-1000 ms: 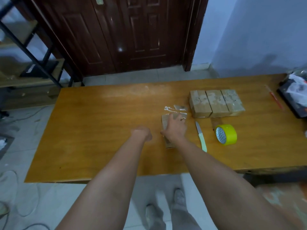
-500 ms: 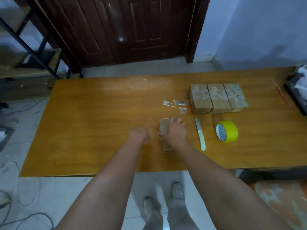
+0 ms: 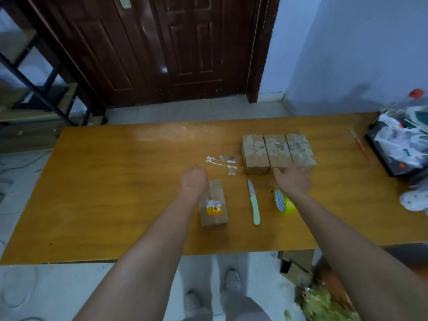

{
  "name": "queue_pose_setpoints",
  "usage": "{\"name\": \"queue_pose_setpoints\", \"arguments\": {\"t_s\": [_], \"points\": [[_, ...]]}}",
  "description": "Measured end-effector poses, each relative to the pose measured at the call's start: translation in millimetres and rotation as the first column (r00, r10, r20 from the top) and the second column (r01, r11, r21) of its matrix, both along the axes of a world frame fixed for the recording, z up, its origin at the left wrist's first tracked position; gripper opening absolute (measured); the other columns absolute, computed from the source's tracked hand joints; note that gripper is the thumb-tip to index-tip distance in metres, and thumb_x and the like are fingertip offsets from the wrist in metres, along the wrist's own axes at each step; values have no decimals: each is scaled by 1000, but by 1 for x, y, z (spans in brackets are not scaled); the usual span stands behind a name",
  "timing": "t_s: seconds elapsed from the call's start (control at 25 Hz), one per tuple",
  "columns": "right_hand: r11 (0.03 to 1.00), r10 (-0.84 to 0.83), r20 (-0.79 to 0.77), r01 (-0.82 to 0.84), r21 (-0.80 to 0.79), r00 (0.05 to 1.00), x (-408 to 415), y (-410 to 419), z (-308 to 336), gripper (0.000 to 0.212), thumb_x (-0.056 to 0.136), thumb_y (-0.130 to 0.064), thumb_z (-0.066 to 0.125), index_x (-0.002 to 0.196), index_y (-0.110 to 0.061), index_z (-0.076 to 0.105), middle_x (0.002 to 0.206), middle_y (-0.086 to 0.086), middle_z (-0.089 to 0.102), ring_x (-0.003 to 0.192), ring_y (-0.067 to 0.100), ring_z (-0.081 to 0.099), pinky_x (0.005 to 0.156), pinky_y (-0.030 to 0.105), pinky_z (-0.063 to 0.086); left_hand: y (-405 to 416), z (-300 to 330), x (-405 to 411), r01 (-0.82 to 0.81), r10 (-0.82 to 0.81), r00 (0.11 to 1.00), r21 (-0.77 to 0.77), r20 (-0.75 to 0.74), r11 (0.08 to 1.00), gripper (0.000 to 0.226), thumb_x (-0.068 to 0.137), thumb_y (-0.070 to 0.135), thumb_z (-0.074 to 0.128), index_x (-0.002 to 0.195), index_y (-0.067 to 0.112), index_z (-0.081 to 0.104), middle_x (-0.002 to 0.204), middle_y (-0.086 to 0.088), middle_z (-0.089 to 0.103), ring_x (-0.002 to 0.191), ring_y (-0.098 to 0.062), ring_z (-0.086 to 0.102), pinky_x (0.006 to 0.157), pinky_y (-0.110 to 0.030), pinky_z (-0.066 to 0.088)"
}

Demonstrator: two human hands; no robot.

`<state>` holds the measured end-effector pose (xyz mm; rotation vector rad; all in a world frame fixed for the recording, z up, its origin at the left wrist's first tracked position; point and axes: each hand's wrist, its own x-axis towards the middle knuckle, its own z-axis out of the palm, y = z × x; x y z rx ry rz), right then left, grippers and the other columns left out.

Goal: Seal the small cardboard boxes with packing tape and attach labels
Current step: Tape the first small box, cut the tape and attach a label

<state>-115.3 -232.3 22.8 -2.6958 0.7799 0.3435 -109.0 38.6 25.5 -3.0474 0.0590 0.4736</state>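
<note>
- Near the middle of the table (image 3: 104, 181), just in front of me, lies the small cardboard box (image 3: 213, 205) I am working on — flat on its broad face, clear tape across the top and an orange label (image 3: 214, 210) stuck toward its near end.
- Left hand (image 3: 194, 179) sits at the box's far end, curled into a loose fist with the grip closed; I cannot tell whether it pinches anything, though it seems to rest against the box edge.
- Right hand (image 3: 292, 178) reaches out over the near edge of the row of three boxes (image 3: 276, 152) standing side by side further back on the right, fingers spread, grip apart and holding nothing.
- Judging by the look, these boxes are light and fairly stiff, but the taped faces will be slick; I would take one by its two long cardboard sides rather than the glossy top, and not squeeze hard — thin card dents.
- Between the near box and the row lie the knife (image 3: 253, 202), blade pointing away, and the yellow tape roll (image 3: 283, 202) on its edge, partly under my right forearm.
- Scraps of clear tape (image 3: 223, 162) are stuck to the table just left of the row.
- Dragging a box back toward me would cross the knife and roll, so lifting it over seems safer.
- Far right, a black tray of clutter (image 3: 400, 144) and a red pen (image 3: 361, 145) sit well apart.
</note>
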Motion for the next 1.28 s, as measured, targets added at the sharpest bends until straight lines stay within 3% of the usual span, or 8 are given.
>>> {"name": "queue_pose_setpoints", "arguments": {"t_s": [0.2, 0.48, 0.64, 0.8, 1.12, 1.2, 1.24, 1.28], "points": [[899, -172, -251, 256, 355, 952, -5, -33, -43, 73, 96, -56, 42, 147, -5, 30, 151, 15, 35, 135, 37, 37, 108, 49, 36, -50, -19, -7, -10, 15, 998, -88, 56, 996, 38, 95, 30, 48, 125, 7, 48, 129, -12, 48, 120, -30, 46, 93, -40, 42], [784, -364, -18, 318, 533, 931, -22, -31, -62, 80, 74, -63, 69, 131, -8, 55, 135, 13, 55, 121, 36, 52, 95, 48, 43, -56, -45, -27, -107, 98, 986, -53, -138, 993, 60, 94, 51, 50, 140, 15, 38, 150, -11, 28, 135, -41, 27, 105, -50, 37], [823, -324, 123, 215, 526, 938, -35, -29, -59, 49, 79, -52, 67, 83, -3, 66, 78, 14, 66, 79, 35, 64, 70, 49, 51, -62, -47, -27, -33, 27, 998, -90, -60, 995, 52, 94, 46, 54, 135, 16, 43, 142, -8, 37, 131, -38, 30, 100, -50, 38], [834, -261, 276, 72, 547, 925, -38, -15, -37, 43, 83, -39, 70, 82, 3, 65, 79, 23, 65, 71, 33, 63, 60, 44, 48, -67, -50, -23, -67, 49, 992, -158, -114, 985, 47, 92, 43, 59, 130, 18, 47, 144, -8, 35, 133, -37, 27, 101, -50, 38], [607, 28, 378, -317, 729, 925, -29, 23, 23, 37, 83, -15, 74, 70, 11, 51, 62, 14, 47, 59, 19, 47, 54, 28, 38, -65, -47, -15, -94, 82, 995, -231, -61, 968, 50, 93, 45, 56, 131, 14, 48, 139, -6, 40, 129, -33, 32, 99, -47, 39], [553, 87, 368, -352, 755, 926, -31, 28, 30, 39, 82, -16, 75, 71, 12, 51, 64, 16, 49, 61, 21, 49, 56, 30, 40, -58, -46, -16, -113, 132, 991, -389, 21, 914, 35, 98, 32, 48, 122, 8, 53, 131, -9, 49, 122, -31, 39, 97, -43, 37], [528, 106, 366, -364, 767, 924, -32, 31, 33, 41, 81, -19, 76, 71, 12, 52, 65, 16, 50, 61, 21, 50, 56, 30, 41, -54, -43, -15, -191, 213, 977, -561, -27, 805, 27, 99, 24, 44, 117, 7, 55, 126, -11, 53, 116, -29, 45, 96, -41, 38], [511, 115, 367, -372, 775, 923, -32, 32, 35, 43, 78, -23, 76, 71, 11, 51, 65, 15, 50, 60, 21, 50, 56, 29, 41, -51, -35, -12, -350, 311, 929, -745, -199, 568, 23, 100, 19, 40, 111, 8, 57, 119, -12, 57, 108, -26, 51, 92, -40, 42]]}}
